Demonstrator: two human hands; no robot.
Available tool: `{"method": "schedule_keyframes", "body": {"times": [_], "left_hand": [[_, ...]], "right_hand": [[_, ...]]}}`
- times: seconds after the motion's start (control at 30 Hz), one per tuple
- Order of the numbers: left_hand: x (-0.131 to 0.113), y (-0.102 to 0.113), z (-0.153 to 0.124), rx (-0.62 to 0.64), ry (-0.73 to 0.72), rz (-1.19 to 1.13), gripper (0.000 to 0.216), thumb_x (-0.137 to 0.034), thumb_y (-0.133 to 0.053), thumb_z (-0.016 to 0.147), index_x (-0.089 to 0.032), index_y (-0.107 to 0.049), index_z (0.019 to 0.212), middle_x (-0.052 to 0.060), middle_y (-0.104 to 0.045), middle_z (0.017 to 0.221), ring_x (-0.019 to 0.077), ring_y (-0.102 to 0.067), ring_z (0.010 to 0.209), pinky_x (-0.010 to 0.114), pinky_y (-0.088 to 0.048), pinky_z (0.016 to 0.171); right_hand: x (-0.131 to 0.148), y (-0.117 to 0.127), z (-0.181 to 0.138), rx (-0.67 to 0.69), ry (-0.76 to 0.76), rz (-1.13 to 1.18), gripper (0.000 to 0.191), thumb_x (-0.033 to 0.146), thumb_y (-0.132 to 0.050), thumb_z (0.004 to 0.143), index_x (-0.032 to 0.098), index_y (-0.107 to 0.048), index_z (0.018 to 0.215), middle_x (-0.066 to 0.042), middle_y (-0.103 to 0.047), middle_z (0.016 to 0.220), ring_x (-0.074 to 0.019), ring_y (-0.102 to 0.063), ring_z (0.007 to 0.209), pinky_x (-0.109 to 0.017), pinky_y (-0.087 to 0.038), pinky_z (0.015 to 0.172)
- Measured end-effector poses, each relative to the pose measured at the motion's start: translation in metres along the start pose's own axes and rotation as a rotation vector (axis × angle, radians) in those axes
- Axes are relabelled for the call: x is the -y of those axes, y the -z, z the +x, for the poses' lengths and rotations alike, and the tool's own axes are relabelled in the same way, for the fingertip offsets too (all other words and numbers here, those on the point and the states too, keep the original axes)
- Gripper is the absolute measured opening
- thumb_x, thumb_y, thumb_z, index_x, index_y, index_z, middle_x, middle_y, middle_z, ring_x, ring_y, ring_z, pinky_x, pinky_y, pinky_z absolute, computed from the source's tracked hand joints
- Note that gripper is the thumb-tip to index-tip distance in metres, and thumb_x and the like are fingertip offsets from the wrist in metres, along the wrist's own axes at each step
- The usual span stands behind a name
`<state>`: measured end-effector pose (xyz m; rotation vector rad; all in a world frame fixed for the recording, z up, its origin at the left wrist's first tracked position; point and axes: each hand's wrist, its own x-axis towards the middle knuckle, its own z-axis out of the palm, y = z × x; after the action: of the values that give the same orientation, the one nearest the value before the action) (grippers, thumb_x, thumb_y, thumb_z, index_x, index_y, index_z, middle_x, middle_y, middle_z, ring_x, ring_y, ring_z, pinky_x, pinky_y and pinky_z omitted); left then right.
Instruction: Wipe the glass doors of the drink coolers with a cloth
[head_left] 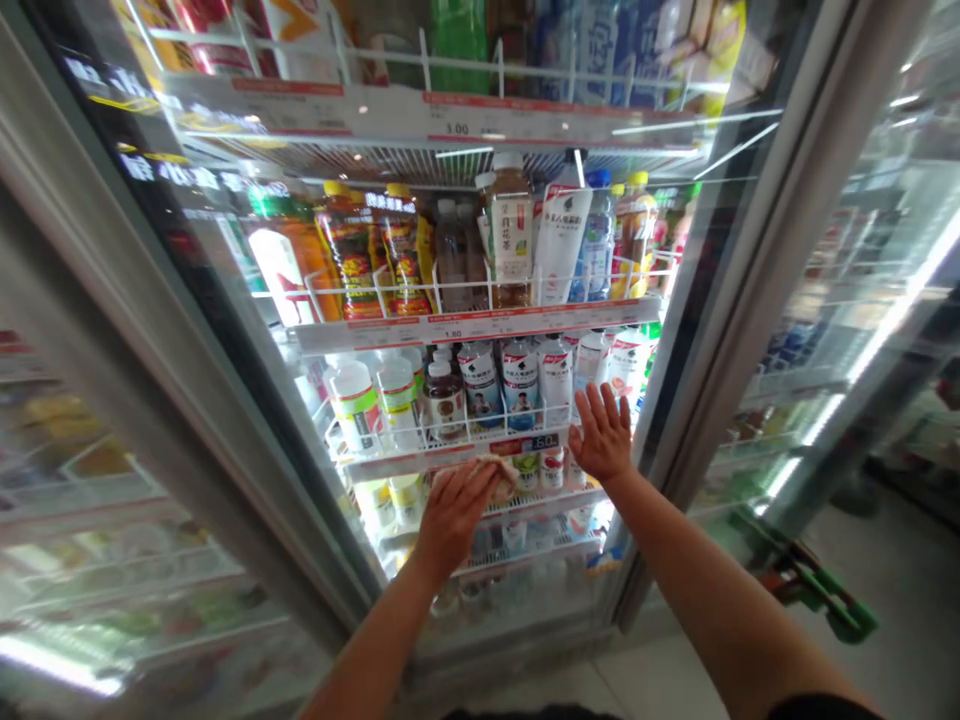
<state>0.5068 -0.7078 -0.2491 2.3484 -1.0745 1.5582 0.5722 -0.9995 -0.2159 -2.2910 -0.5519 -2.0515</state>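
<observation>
My left hand (454, 512) lies on the glass door of a drinks fridge, with a pale cloth (507, 474) under its fingers. Part of the cloth shows past the fingertips; the rest is covered by the hand. Farther right and a little higher, my right hand (602, 435) rests flat with fingers spread and nothing in it. Behind the glass, bottles with a spade mark (519, 385) stand on the shelf just above my left hand.
A metal door frame (739, 330) runs up the right side. Another shelf holds a tea bottle (511, 235) and several other drinks. Further fridge doors stand on both sides. A green object (840, 600) sits low at the right above the pale floor.
</observation>
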Motion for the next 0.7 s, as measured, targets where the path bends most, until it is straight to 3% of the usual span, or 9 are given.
{"method": "schedule_keyframes", "body": {"times": [0.2,0.3,0.4,0.5,0.63,0.7], "left_hand": [[0.028,0.013,0.056,-0.226,0.137,0.145,0.065,-0.006,-0.048,0.096,-0.026,-0.037,0.157,0.008,-0.056,0.148,0.0237,-0.028,0.153,0.045,-0.026,0.123],[0.011,0.001,0.056,-0.168,0.143,0.102,0.065,-0.016,-0.049,0.099,-0.025,-0.029,0.16,0.009,-0.051,0.153,0.0238,-0.02,0.156,0.044,-0.017,0.126],[-0.011,-0.01,0.049,-0.067,0.097,-0.016,0.064,-0.036,-0.04,0.104,-0.019,-0.019,0.163,0.014,-0.036,0.162,0.0279,-0.011,0.157,0.048,-0.013,0.126],[-0.022,-0.011,0.05,-0.045,0.106,-0.162,0.065,-0.043,-0.02,0.107,-0.017,-0.003,0.164,0.018,-0.02,0.166,0.0309,-0.004,0.157,0.056,-0.017,0.124],[-0.025,-0.001,0.053,-0.079,0.172,-0.359,0.066,-0.048,-0.006,0.106,-0.017,0.013,0.161,0.022,-0.012,0.167,0.0268,-0.011,0.157,0.054,-0.026,0.123],[-0.022,0.008,0.047,-0.142,0.232,-0.409,0.067,-0.048,-0.005,0.106,-0.016,0.017,0.16,0.022,-0.007,0.168,0.0252,-0.018,0.156,0.048,-0.034,0.121]], "right_hand": [[0.0,-0.004,-0.002,0.01,-0.017,-0.053,0.057,0.031,-0.046,0.095,0.02,-0.044,0.151,-0.012,-0.057,0.148,-0.0253,-0.036,0.151,-0.047,-0.021,0.126],[-0.002,-0.004,-0.002,0.009,-0.016,-0.025,0.059,0.03,-0.047,0.096,0.02,-0.041,0.153,-0.011,-0.056,0.149,-0.024,-0.032,0.153,-0.046,-0.019,0.127],[0.003,0.007,0.002,0.03,-0.036,0.037,0.063,0.027,-0.049,0.096,0.017,-0.034,0.156,-0.013,-0.053,0.152,-0.0233,-0.024,0.156,-0.047,-0.019,0.127],[0.024,0.025,0.014,0.056,-0.045,0.111,0.067,0.025,-0.052,0.096,0.016,-0.03,0.158,-0.015,-0.045,0.158,-0.0258,-0.023,0.156,-0.049,-0.023,0.126],[0.071,0.036,0.035,0.12,0.268,0.277,0.055,0.032,-0.05,0.099,0.026,-0.042,0.153,-0.003,-0.053,0.153,-0.0186,-0.034,0.152,-0.04,-0.018,0.129],[0.093,0.03,0.037,0.179,0.297,0.291,0.049,0.036,-0.048,0.101,0.025,-0.048,0.15,-0.002,-0.056,0.151,-0.0172,-0.035,0.151,-0.038,-0.016,0.129]]}}
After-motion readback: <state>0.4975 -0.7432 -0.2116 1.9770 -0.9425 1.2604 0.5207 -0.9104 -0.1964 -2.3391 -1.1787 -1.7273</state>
